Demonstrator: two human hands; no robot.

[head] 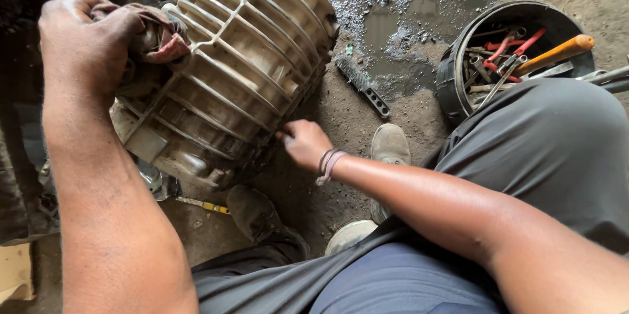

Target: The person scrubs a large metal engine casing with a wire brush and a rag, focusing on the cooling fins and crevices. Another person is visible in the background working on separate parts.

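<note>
On the dirt floor between the knees lies a ribbed metal casing [242, 58], tilted on its side. Wiping it well likely calls for pressing the rag [160, 35] firmly along the fins while the other hand keeps the casing from rocking. The left hand [88, 42] is clenched around the rag, knuckles up, pressed on the casing's upper left part, forearm running steeply down toward the camera. The right hand [304, 143] pinches at the casing's lower rim, fingers curled; what they grip is hidden. Its arm reaches across from the right. A bucket [458, 84] of tools stands well apart, and a brush [363, 88] lies near the wet patch.
</note>
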